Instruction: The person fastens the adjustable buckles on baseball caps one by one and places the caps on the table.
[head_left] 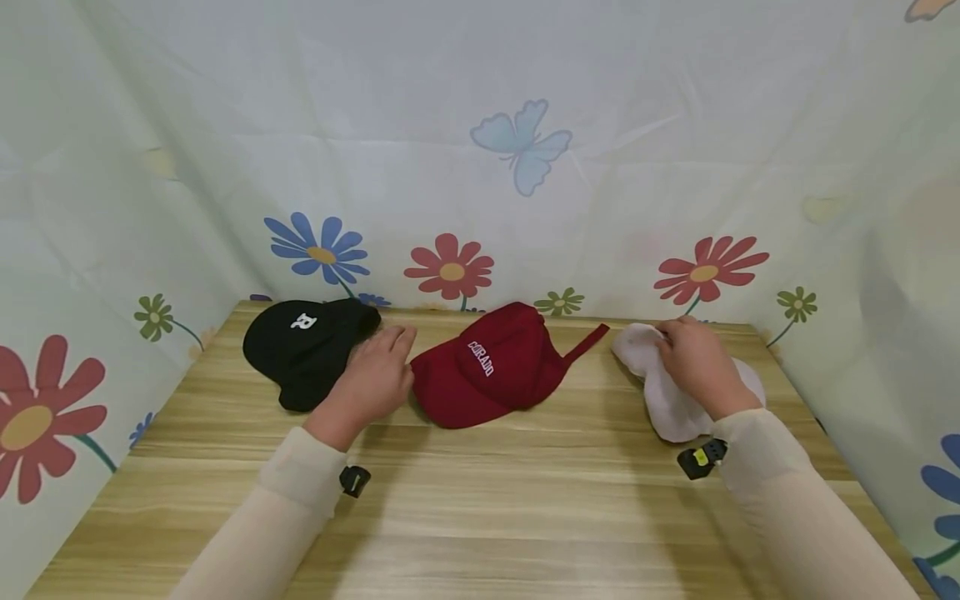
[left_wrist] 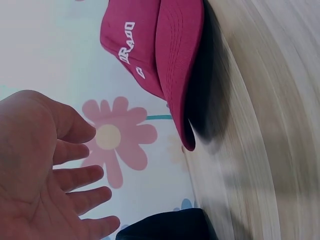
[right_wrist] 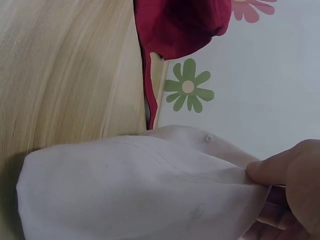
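Note:
At the right of the table lies a white cap (head_left: 667, 408); my right hand (head_left: 697, 362) pinches its fabric between thumb and fingers, as the right wrist view shows close up. The thumb (right_wrist: 270, 170) presses on the cloth while the other fingers go under it. My left hand (head_left: 375, 375) hovers between the black cap and the red cap with fingers loosely spread, holding nothing. The red cap (head_left: 495, 367), with white lettering, sits mid-table, its brim toward the left hand and its strap pointing right. A black cap (head_left: 315, 350) with a white letter R lies at the left.
The wooden table (head_left: 480, 517) runs back to a hanging cloth (head_left: 420, 167) printed with flowers and a butterfly, which also encloses both sides. A small black device is strapped at each wrist, below the sleeves.

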